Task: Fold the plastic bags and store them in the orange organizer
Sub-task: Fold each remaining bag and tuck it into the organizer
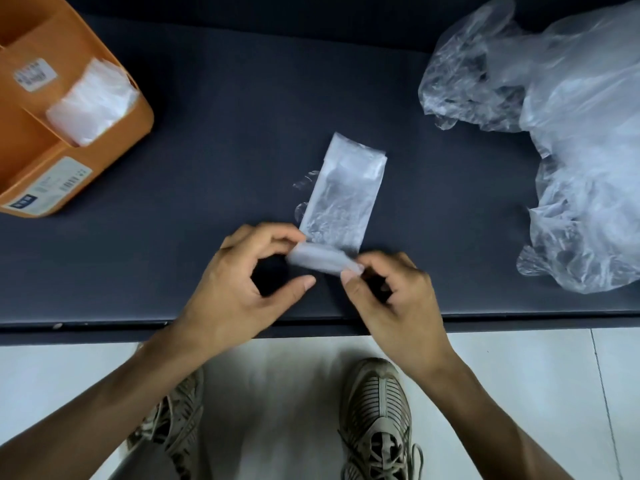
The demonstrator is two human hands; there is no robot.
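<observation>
- The clear plastic bag flattened into a long narrow strip (341,199) lies on the dark counter (207,168), right in front of the person; its near end is rolled or folded into a small tight bundle.
- Its long axis runs away from the person, leaning slightly right, with the free end pointing to the far side.
- It looks thin, light, limp and slippery, so the fold will likely spring open unless pinched at both ends of the bundle.
- The left hand (242,282) pinches the bundle's left end with curled fingers; the right hand (388,292) pinches its right end.
- The orange plastic organizer with compartments (114,98) stands far left, already holding a folded clear bag (91,102).
- A crumpled heap of loose clear bags (554,133) sits far right.
</observation>
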